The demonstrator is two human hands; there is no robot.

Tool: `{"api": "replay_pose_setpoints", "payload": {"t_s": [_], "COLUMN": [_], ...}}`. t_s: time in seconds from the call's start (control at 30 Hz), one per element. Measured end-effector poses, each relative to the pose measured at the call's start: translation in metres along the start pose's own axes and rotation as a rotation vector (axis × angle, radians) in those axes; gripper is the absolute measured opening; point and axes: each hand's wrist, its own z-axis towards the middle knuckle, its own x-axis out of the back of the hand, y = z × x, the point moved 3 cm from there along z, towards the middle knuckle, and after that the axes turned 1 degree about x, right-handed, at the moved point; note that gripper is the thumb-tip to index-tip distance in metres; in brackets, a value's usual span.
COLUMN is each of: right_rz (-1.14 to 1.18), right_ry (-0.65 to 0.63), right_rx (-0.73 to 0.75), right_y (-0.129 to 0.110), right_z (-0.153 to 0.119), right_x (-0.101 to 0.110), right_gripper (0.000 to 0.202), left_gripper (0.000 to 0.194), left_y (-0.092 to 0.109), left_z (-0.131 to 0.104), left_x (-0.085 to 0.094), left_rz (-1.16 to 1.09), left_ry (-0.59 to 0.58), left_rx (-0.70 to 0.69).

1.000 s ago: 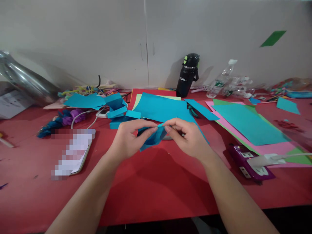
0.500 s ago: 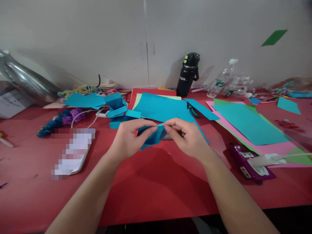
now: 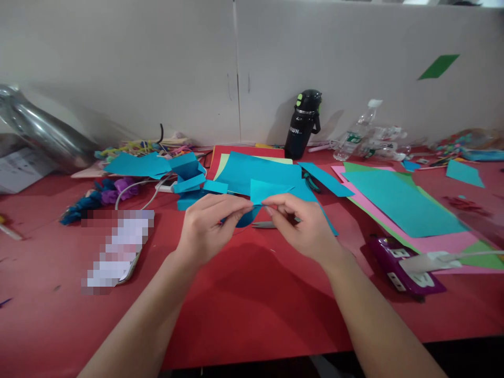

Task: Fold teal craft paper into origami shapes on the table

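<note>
Red tabletop lies under your forearms, blue paper sheets crowding just beyond. Your left hand and right hand both pinch a folded blue paper piece between them. Near your left forearm lies a smartphone; near your right, a purple power socket.

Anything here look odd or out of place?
Blocky pixels cover the phone on the left, unlike the rest of the picture. A green patch is on the grey panel, away from the coloured sheets on the table.
</note>
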Motion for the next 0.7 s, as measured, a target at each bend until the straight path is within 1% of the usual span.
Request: {"api": "replay_pose_setpoints", "payload": {"t_s": [0.03,0.1,0.4,0.53,0.7], "right_rz": [-0.014,-0.043,-0.104,-0.138,-0.121], "right_ry": [0.015,0.051,0.138,0.179,0.182], "right_rx": [0.011,0.035,0.116,0.153,0.148], "right_y": [0.000,-0.001,-0.007,-0.010,-0.010], "right_z": [0.000,0.000,-0.001,-0.001,-0.001], "right_x": [0.000,-0.001,-0.001,-0.001,-0.001], "right_gripper": [0.015,0.014,0.012,0.013,0.013], "left_gripper": [0.015,0.016,0.019,0.022,0.021], "left_y": [0.001,0.001,0.006,0.008,0.006], "left_z": [-0.001,-0.001,0.000,-0.001,0.001], "left_x": [0.000,0.001,0.003,0.004,0.002], "left_rz": [0.016,0.029,0.034,0.015,-0.015], "left_ry": [0.024,0.040,0.072,0.110,0.124], "left_rx": [-0.038,-0.068,-0.067,-0.112,-0.128]}}
